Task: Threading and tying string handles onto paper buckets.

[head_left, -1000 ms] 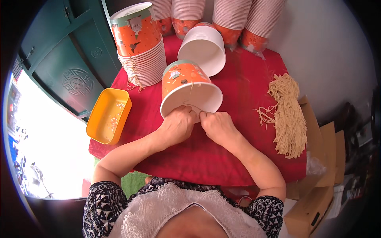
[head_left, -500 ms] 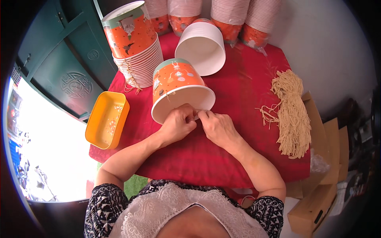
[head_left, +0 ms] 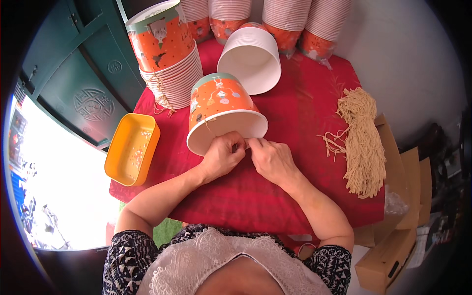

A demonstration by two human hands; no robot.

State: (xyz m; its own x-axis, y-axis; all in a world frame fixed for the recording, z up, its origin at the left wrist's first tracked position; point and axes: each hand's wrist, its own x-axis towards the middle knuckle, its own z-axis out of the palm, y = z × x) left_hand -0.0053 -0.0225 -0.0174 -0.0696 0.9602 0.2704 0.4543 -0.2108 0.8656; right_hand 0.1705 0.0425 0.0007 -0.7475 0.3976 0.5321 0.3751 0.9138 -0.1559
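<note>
The printed orange bucket (head_left: pixel 223 101) lies tipped on the red tablecloth (head_left: pixel 295 196), its open mouth facing the person. At its near rim, the left hand (head_left: pixel 222 155) and right hand (head_left: pixel 273 160) are almost touching, fingers curled narrow in a pinch; whether they grip the rim or a fine string is too small to tell. A short string (head_left: pixel 210 127) hangs from the rim's upper side. A yellow tray (head_left: pixel 150 156) sits at left, a beige string bundle (head_left: pixel 363 150) at right.

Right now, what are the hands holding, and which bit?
Seemingly the orange bucket, by its white rim on the near side; anything thinner pinched there can't be made out.
</note>
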